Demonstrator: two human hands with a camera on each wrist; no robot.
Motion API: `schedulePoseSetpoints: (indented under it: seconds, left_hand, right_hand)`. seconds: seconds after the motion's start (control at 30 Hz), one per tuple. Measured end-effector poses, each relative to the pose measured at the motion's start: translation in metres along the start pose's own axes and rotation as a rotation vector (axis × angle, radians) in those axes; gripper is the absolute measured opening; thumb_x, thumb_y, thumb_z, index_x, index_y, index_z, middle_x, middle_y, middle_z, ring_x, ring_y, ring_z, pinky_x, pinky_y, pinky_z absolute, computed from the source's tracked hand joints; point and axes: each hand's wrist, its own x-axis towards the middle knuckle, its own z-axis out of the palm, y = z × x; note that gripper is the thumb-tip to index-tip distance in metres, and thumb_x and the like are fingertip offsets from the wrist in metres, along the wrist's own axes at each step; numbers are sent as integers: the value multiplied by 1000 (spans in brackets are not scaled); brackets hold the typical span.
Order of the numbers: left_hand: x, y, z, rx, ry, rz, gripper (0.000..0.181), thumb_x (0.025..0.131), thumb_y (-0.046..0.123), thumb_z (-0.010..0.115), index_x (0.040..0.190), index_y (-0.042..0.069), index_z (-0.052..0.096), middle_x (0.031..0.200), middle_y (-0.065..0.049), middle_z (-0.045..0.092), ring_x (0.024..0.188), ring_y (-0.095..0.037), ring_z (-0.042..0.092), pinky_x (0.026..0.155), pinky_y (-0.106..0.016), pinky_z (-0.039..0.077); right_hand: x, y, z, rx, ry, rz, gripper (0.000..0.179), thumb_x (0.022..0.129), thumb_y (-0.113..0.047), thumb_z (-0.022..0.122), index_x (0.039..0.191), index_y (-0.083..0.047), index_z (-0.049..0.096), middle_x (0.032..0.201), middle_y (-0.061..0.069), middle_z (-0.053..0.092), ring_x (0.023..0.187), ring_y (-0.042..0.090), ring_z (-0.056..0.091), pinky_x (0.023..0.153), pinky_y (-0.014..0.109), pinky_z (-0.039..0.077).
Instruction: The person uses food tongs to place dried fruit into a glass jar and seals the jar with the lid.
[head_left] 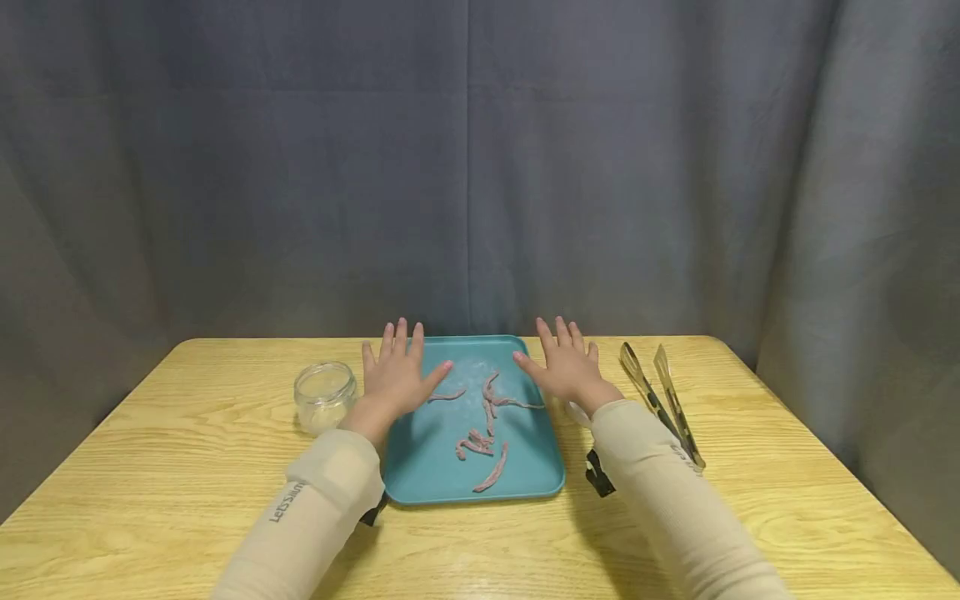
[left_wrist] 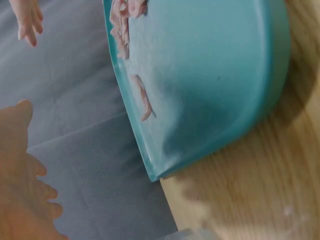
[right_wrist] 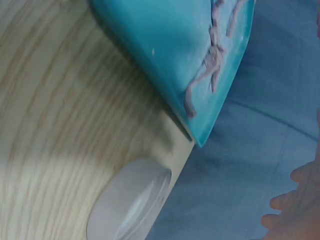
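Note:
My left hand [head_left: 396, 379] is held out over the left edge of a teal tray [head_left: 435, 479], its fingers spread and straight. On the opposite side, my right hand [head_left: 567, 371] mirrors it above the tray's right edge, fingers also spread. Neither hand holds anything. Several thin strips of pale pink raw meat [head_left: 492, 469] lie scattered on the tray, some bunched together. A dusting of white powder [head_left: 472, 371] covers the tray's far half. One short meat strip [left_wrist: 143, 97] lies by itself near the tray's edge in the left wrist view.
A glass jar [head_left: 325, 396] with pale contents stands left of the tray. Metal tongs [head_left: 667, 404] with dark grips lie at the right, partly behind my right sleeve. A round white dish-like object [right_wrist: 125, 202] sits right of the tray. A grey curtain [head_left: 465, 167] hangs behind the wooden table.

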Motion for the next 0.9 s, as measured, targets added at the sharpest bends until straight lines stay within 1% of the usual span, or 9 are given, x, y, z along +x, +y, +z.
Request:
schedulePoseSetpoints:
  seconds: [0.13,0.27,0.5,0.6,0.7,0.9]
  left_hand:
    - [0,-6,-7,-9,28,-15,79,84,59,31,138,6,10,142,-17,1,127,-29,-6,94,-55,-8]
    - [-1,-13,-14,-37,58,-31,80,85,58,32,138,3,10,141,-19,2,127,-31,-5,94,-55,-9]
    - [-4,-30,-23,-85,84,-73,83,84,57,36,138,1,9,140,-21,1,126,-33,-6,92,-57,-9]
    - [-5,-37,-24,-102,82,-85,85,83,59,35,137,0,8,140,-22,0,126,-33,-7,91,-58,-10]
    - [-8,-45,-24,-123,81,-101,87,82,60,34,137,-1,5,139,-23,-2,126,-34,-9,91,-59,-9]
    - [-15,-59,-24,-172,108,-162,91,81,63,32,137,-2,3,139,-25,-4,125,-36,-9,89,-61,-9]
  right_hand:
    - [-2,9,-8,17,16,22,77,84,-60,28,139,-10,6,141,20,1,125,38,-4,92,61,1]
    - [-4,21,-15,38,34,43,77,85,-59,28,139,-8,6,140,22,1,125,40,-3,92,61,1]
    - [-8,46,-25,68,70,104,81,84,-59,30,138,-4,6,138,26,1,124,42,-4,91,62,1]
    - [-10,56,-29,68,84,146,83,84,-60,29,138,-1,5,137,29,2,123,44,-2,91,62,1]
    - [-14,66,-30,63,91,189,84,84,-60,30,137,1,6,136,31,4,121,47,0,89,63,4]
    - [-23,80,-30,94,89,270,86,83,-59,34,135,4,7,131,36,10,117,51,7,83,66,13]
